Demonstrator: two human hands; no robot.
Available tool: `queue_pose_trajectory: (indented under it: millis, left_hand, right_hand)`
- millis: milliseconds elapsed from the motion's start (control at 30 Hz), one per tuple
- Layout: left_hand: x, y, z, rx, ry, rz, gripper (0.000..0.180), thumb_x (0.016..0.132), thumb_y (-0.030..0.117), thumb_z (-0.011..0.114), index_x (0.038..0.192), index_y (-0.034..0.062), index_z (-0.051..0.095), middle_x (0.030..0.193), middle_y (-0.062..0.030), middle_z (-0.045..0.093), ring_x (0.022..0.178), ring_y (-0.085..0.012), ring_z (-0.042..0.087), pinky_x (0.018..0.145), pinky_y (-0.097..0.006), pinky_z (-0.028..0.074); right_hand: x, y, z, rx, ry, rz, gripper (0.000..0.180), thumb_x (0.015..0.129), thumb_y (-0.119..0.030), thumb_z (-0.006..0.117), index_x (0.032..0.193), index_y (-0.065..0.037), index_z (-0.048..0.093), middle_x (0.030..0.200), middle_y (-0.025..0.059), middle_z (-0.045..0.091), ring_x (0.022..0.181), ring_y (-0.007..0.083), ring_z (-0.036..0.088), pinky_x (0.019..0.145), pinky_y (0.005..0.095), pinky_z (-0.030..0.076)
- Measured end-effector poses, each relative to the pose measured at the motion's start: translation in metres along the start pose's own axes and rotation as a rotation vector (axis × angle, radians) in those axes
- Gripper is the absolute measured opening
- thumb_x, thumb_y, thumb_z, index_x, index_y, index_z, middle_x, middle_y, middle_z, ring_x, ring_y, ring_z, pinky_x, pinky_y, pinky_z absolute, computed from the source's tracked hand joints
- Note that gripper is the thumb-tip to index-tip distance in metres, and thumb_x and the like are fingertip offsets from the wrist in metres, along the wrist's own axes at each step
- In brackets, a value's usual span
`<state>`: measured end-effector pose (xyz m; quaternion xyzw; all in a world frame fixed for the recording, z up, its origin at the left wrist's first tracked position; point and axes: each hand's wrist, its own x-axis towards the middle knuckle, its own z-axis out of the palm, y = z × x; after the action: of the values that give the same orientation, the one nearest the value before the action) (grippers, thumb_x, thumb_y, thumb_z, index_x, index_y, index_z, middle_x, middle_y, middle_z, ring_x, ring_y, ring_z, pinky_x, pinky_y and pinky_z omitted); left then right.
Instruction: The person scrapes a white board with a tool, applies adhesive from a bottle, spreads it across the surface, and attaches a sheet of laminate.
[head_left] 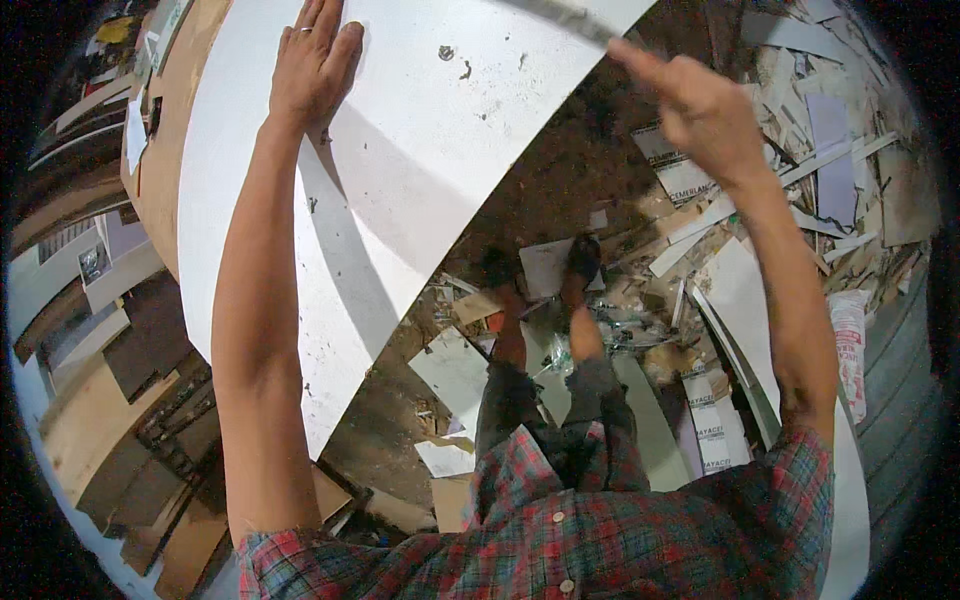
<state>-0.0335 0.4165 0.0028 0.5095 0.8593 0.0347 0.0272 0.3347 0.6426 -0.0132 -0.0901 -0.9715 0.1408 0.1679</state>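
A dark brown floor (560, 170) strewn with offcuts spread through the frame's centre and right, and a large white panel (440, 120), flecked with debris, filled the upper centre-left. Black lettering marked pale packaging strips (712, 425) at lower right; red print covered a white sack (848, 345) near the right edge. The left hand (318, 65) lay open, flat on the panel; the right hand's (710, 120) index finger met a blurred grey strip (570, 15), its grip impossible to tell.

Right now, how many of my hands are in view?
2: your left hand flat on the white board, your right hand at the blurred grey strip's end. Neither is hidden.
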Motion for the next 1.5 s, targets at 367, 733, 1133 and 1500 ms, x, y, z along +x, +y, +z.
queue_pose_trajectory:
  millis: [367,733,1133,1500]
  left_hand:
    - [0.005,-0.027,0.03,0.013,0.238,0.206,0.062,0.102,0.045,0.036,0.155,0.0121,0.032,0.16,-0.0116,0.032,0.15,-0.031,0.024,0.121,-0.05,0.016]
    - [-0.007,-0.005,0.01,0.069,0.063,-0.041,0.069,0.098,0.05,0.035,0.157,0.016,0.026,0.163,-0.0041,0.024,0.152,-0.0225,0.019,0.124,-0.047,0.013]
    - [0.006,0.009,0.012,0.038,0.078,-0.114,0.071,0.099,0.047,0.04,0.156,0.0069,0.028,0.163,-0.0129,0.025,0.152,-0.0279,0.019,0.123,-0.05,0.012]
    - [0.036,0.371,0.046,-0.738,0.378,0.338,0.076,0.084,0.05,0.06,0.145,0.0058,0.046,0.154,-0.0194,0.037,0.147,-0.034,0.029,0.121,-0.054,0.018]
  right_hand:
    - [-0.029,0.0,-0.005,0.01,-0.073,0.035,0.068,0.078,0.003,0.059,0.139,-0.029,0.058,0.073,0.0094,0.051,0.061,0.0284,0.055,0.054,0.0396,0.048]
    - [-0.08,-0.01,-0.022,0.015,-0.152,-0.009,0.066,0.076,-0.005,0.066,0.136,-0.031,0.061,0.077,0.0051,0.059,0.058,0.0224,0.058,0.045,0.0346,0.047]
    - [-0.139,0.109,-0.024,0.235,0.36,0.769,0.038,0.101,-0.014,0.055,0.138,-0.009,0.058,0.107,0.0118,0.064,0.095,0.018,0.061,0.081,0.0292,0.046]
    - [-0.378,-0.059,0.026,0.654,0.102,1.287,0.044,0.107,-0.024,0.047,0.148,-0.006,0.047,0.058,-0.0037,0.041,0.044,0.0054,0.032,0.039,0.0264,0.03]
